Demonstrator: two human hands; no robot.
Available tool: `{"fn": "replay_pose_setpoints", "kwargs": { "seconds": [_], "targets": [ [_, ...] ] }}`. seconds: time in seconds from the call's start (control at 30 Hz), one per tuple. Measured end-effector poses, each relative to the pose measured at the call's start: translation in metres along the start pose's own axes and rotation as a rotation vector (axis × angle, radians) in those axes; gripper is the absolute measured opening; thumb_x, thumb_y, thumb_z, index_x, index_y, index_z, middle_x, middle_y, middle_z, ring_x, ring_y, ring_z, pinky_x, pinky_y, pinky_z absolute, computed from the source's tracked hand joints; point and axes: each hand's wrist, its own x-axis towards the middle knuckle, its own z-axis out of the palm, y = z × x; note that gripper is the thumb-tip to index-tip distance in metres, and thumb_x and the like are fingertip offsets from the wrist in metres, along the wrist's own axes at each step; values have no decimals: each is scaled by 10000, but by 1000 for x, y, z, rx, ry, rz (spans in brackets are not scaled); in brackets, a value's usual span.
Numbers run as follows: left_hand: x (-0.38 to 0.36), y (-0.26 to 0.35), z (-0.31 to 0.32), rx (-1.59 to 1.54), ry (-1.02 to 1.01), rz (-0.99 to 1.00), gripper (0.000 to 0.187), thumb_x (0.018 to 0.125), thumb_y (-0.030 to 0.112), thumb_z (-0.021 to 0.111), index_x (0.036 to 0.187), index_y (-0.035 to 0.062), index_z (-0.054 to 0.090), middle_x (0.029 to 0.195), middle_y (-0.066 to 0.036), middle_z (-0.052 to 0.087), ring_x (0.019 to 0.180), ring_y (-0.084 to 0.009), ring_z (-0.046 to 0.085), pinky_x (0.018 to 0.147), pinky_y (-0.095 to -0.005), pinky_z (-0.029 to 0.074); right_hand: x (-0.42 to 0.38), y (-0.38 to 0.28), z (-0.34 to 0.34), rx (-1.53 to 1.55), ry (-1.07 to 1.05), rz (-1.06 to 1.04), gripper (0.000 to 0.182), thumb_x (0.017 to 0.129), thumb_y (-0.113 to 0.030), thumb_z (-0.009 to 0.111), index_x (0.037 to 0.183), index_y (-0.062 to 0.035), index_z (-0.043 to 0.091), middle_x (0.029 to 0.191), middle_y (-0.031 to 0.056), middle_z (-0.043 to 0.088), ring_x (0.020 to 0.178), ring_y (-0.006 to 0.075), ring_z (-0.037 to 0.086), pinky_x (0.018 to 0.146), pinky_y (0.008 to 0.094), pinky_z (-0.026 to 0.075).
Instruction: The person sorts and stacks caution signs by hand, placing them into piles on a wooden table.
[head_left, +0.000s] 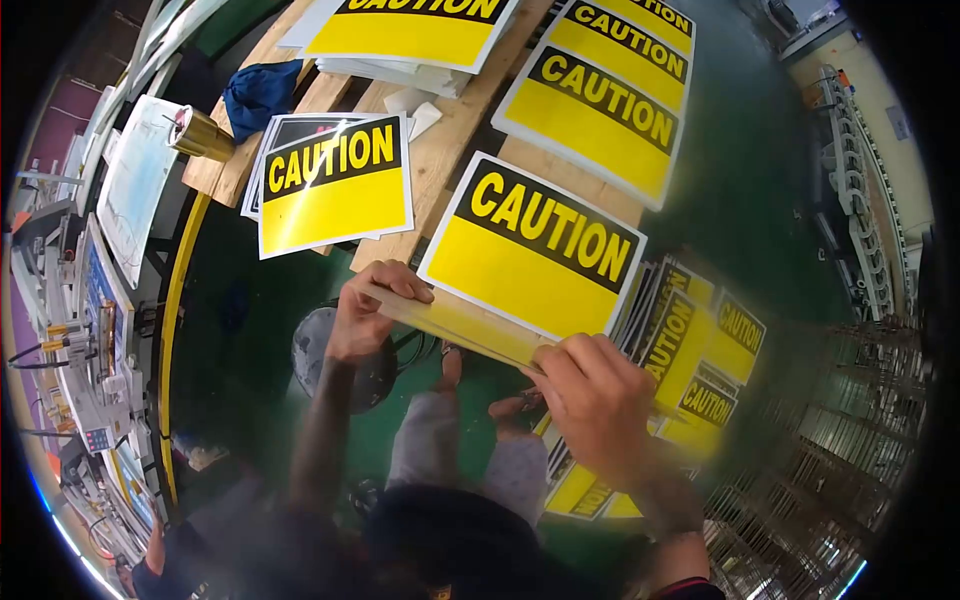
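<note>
Between my two hands is a thin sheet [462, 330], seen nearly edge-on, with a yellowish face. My left hand [378, 308] is closed on its left end, and my right hand [592, 395] pinches its right end. Just beyond the sheet, a yellow and black CAUTION sign [530, 265] lies flat at the near end of the wooden table [440, 165]. Another CAUTION sign [340, 215] rests on other sheets to the left. Farther up on the right lie several overlapping CAUTION signs [590, 140].
A stack with a CAUTION sign [400, 40] on top is at the back. A dark blue cloth [262, 98] and a gold cup [203, 135] sit at the left. More signs [675, 350] stand low at the right. A round stool [325, 365] is below the table.
</note>
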Motion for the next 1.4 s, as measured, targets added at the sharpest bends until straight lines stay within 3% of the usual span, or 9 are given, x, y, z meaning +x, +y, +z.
{"fn": "replay_pose_setpoints", "kwargs": {
  "seconds": [0.2, 0.4, 0.53, 0.63, 0.73, 0.9, 1.13, 1.17, 1.4],
  "targets": [
    [-23, -34, -19, -18, 46, -130, 310, 876, -23, 736, 1146, 45, 600, 1190, -124, 660, 1127, -247, 662, 994, -401, 533, 18, -12, 28, -141, -86, 80, 334, 789, -163, 815, 1079, -53, 689, 900, 46, 605, 842, 222, 659, 654, 360, 543],
    [-29, -67, -20, 94, -71, -25, 310, 870, 98, 743, 1119, 66, 561, 1095, -134, 636, 1105, -300, 609, 987, -454, 503, -23, 9, -2, -196, -62, 207, 558, 816, -365, 848, 1236, -36, 685, 1177, 105, 708, 1172, 315, 678, 1092, 492, 462],
    [-23, -60, -6, 124, -14, 10, 282, 897, 117, 744, 1096, 63, 552, 1041, -138, 632, 1016, -277, 608, 938, -440, 508, -128, 58, 27, -11, 815, 727, 697, 902, -510, 776, 1345, 10, 640, 1374, 156, 673, 1365, 422, 569, 1237, 563, 303],
    [-18, -65, -13, 153, -59, 79, 318, 929, 214, 767, 1096, 54, 548, 1064, -141, 623, 1012, -264, 595, 911, -418, 499, -141, 65, 20, 1043, 1370, 623, 777, 949, -639, 648, 1339, 33, 656, 1300, 180, 717, 1309, 378, 623, 1207, 516, 364],
    [-17, -63, -7, 3, -72, 39, 418, 948, 362, 787, 1087, 53, 543, 1070, -142, 622, 1005, -249, 582, 907, -396, 489, -200, 97, 11, 262, 696, 883, 869, 977, -742, 500, 1282, 47, 700, 1201, 181, 766, 1192, 332, 709, 1107, 464, 483],
    [-17, -66, -15, 148, -35, -44, 337, 916, 243, 802, 1050, 87, 535, 1004, -93, 587, 952, -247, 600, 978, -450, 492, -117, 75, -46, 265, 321, 494, 656, 861, -497, 846, 1229, 34, 731, 1163, 179, 779, 1041, 321, 779, 905, 387, 606],
    [-18, -62, -12, 163, -4, -84, 275, 912, 117, 784, 1046, 83, 545, 996, -98, 615, 962, -244, 610, 972, -441, 496, -134, 80, -54, 256, 277, 513, 531, 793, -261, 908, 1250, -43, 748, 1229, 142, 768, 1067, 306, 771, 920, 382, 611],
    [-18, -62, -11, 162, 1, -85, 258, 914, 96, 772, 1038, 79, 546, 1000, -99, 617, 962, -245, 607, 967, -443, 496, -129, 75, -51, 240, 285, 544, 396, 794, -104, 875, 1176, -64, 779, 1173, 117, 782, 1009, 276, 776, 878, 371, 614],
    [-9, -59, -11, 228, -84, 35, 286, 920, 120, 776, 1079, 55, 548, 1126, -158, 636, 1122, -301, 609, 1003, -451, 493, -118, 74, -48, 185, 357, 298, 268, 731, 4, 830, 988, -70, 814, 923, 43, 753, 792, 229, 710, 681, 351, 568]
  ]
}}
